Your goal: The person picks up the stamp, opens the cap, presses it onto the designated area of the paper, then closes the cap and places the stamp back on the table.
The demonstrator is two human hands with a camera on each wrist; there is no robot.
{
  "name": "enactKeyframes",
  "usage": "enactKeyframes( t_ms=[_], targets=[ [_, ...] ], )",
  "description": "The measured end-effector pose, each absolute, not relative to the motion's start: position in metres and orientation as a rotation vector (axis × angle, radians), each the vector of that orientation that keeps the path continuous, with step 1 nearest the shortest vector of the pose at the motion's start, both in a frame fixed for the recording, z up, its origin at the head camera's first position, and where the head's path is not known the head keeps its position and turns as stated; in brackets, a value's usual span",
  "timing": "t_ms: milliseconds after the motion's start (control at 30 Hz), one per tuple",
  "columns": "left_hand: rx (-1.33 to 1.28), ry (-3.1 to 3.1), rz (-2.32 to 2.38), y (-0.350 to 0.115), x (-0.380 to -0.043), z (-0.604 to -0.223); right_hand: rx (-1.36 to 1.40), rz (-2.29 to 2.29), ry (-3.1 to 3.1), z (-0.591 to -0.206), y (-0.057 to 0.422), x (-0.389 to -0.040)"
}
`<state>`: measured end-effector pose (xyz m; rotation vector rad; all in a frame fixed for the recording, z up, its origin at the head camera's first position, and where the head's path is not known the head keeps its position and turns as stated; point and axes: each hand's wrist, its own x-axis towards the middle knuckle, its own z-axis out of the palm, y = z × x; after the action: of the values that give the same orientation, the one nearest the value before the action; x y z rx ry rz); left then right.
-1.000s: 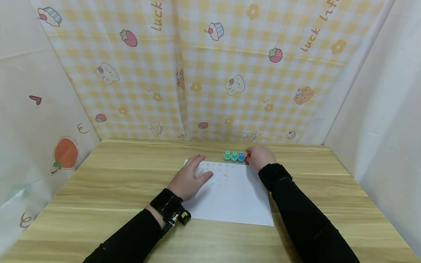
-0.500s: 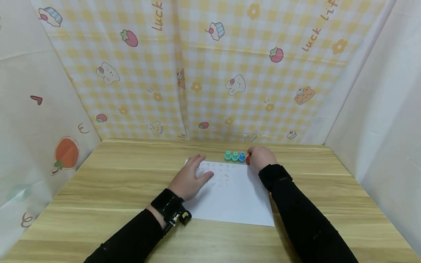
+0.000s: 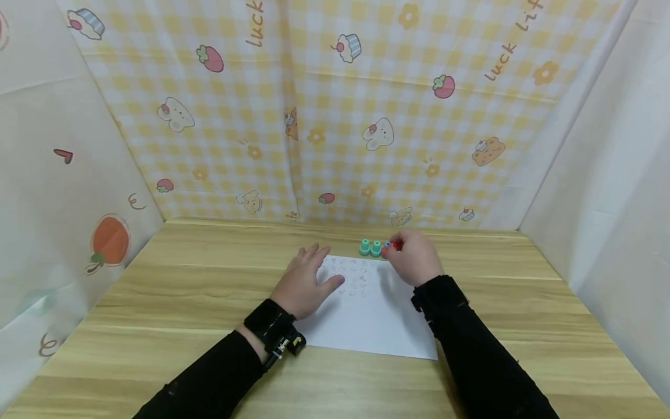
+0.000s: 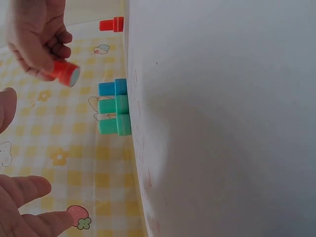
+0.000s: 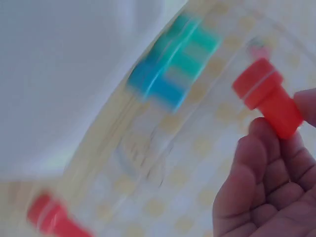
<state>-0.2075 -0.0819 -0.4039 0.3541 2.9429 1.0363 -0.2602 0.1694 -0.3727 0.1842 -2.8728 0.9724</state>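
Pinching a red stamp [image 5: 269,98], right fingers [image 5: 268,144] hover.

Checked cloth [image 3: 335,169], upper left: the word "luck" [image 3: 255,23] in brown letters, running upward;
Checked cloth, upper right: a second "luck" [image 3: 500,62], slanting upward, followed by "lif" [image 3: 530,14], cut off at the top of the head view;
Checked cloth, foot: a short word [image 3: 292,216] beside the fold, only partly legible;
White paper [image 3: 366,326]: rows of small reddish marks [image 3: 353,278], too small to read
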Motion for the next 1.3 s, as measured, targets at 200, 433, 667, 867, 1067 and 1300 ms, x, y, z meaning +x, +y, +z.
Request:
enactKeyframes(
  t_ms=[200, 433, 667, 867, 1067, 1300],
  targets=[
    [0.387, 2.978, 0.993, -0.081, -0.207, -0.403, 0.337, 1.231, -2.836, -0.376, 0.144, -0.245],
    [0.427, 3.013, 0.978, -0.08, -0.206, -0.402, 0.498, 1.379, -2.785, -0.385, 0.127, -0.236],
    [0.507, 3.001, 1.086, -0.077, -0.205, -0.402, 0.517, 1.473, -2.794, -0.385, 0.12, -0.233],
    [0.511, 2.967, 1.156, -0.075, -0.204, -0.402, 0.561, 1.562, -2.782, -0.386, 0.119, -0.233],
    [0.486, 2.941, 1.278, -0.074, -0.205, -0.402, 0.599, 1.618, -2.789, -0.385, 0.119, -0.231],
    [0.487, 2.951, 1.359, -0.074, -0.205, -0.401, 0.672, 1.662, -2.782, -0.386, 0.12, -0.231]
  ],
)
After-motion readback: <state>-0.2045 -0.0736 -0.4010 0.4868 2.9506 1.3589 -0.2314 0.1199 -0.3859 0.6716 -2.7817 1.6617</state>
